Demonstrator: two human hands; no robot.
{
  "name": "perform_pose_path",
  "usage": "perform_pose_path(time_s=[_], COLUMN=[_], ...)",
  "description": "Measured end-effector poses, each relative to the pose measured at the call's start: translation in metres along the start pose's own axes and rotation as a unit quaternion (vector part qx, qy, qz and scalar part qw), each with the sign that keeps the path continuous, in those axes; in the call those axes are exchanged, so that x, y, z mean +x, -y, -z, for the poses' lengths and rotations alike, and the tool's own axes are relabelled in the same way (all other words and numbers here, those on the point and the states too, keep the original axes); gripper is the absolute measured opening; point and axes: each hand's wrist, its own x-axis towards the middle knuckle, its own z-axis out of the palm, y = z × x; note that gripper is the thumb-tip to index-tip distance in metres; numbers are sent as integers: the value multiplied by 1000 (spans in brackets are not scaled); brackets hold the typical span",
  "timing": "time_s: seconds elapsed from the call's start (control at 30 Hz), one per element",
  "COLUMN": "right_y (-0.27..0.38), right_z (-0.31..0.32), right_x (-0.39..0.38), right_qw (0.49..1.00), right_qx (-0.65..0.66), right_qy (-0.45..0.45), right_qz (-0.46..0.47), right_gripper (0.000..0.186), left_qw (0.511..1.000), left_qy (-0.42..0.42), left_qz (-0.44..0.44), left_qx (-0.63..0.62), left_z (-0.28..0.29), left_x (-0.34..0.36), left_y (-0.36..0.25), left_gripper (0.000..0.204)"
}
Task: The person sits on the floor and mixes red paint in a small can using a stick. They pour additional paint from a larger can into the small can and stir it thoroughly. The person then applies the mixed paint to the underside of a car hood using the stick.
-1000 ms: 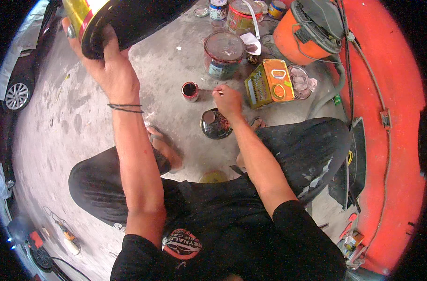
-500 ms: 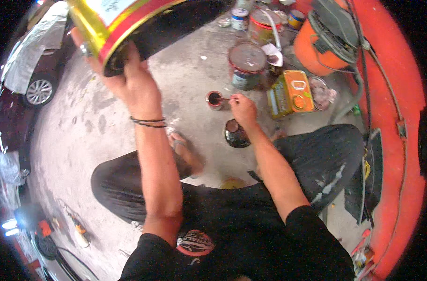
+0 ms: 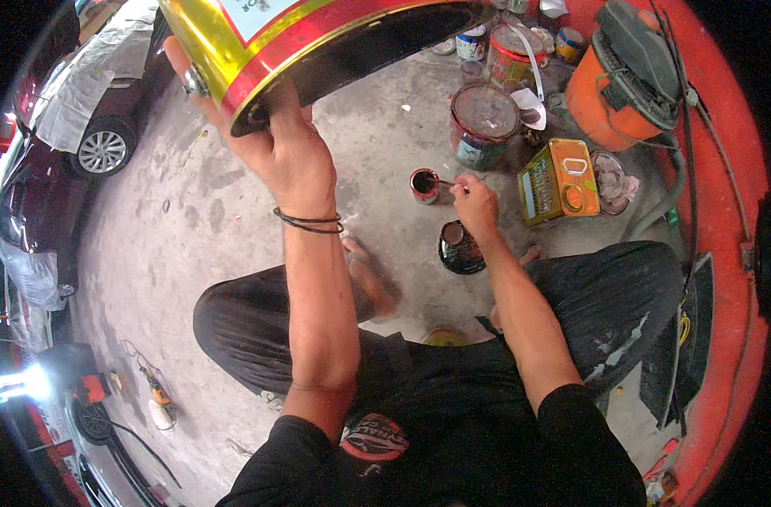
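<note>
1. A big tin [image 3: 259, 42] with gold, red and white sides fills the upper left of the frame, lifted and tilted so its dark end faces down toward the floor.
2. The left hand [image 3: 288, 156] holds it from below, fingers clamped on the rim at its lower edge; the tin's long axis runs up and to the left from that grip.
3. The right hand [image 3: 474, 203], right of centre, has its fingers pinched together on a thin stick [image 3: 449, 183] whose tip reaches left into a small open can [image 3: 424, 185] of dark liquid standing on the floor.
4. The small can lies just left of the right hand's fingers and well below and to the right of the tilted tin; the right hand is much the nearer to it.
5. Just below the right hand lies a round dark lid [image 3: 461, 246].
6. The concrete floor [image 3: 233, 228] is grey and stained.
7. Toward the upper right stand a larger paint can [image 3: 483, 122], a yellow rectangular tin [image 3: 559, 179] and an orange vacuum [image 3: 622, 76].
8. A masked dark red car [image 3: 81, 110] sits at the left edge.
</note>
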Motion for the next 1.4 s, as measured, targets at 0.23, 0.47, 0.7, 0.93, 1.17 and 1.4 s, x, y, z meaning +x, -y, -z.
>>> perform_pose_path(time_s=[0.23, 0.47, 0.7, 0.93, 1.17, 1.4], right_y=[8, 7, 15, 22, 19, 24], right_z=[2, 1, 3, 7, 7, 9], right_x=[-2, 1, -1, -3, 0, -2], right_qw=[999, 1000, 1000, 1000, 1000, 1000], right_qx=[-32, 3, -5, -5, 3, -16], right_qy=[-4, 0, 3, -3, 2, -2], right_qz=[28, 3, 4, -4, 0, 10], right_gripper=[25, 26, 26, 26, 26, 27], left_qw=[999, 999, 997, 996, 997, 997], left_qy=[-29, -10, -26, 21, -3, 12], left_qz=[-12, -23, -65, -76, -64, -74], left_qx=[-33, -33, -35, -33, -37, -32], left_z=[1, -11, -21, -13, -16, -12], left_x=[-1, 4, 2, 6, 4, 5], left_y=[0, -20, -33, -39, -37, -35], left_gripper=[65, 51, 56, 57, 57, 54])
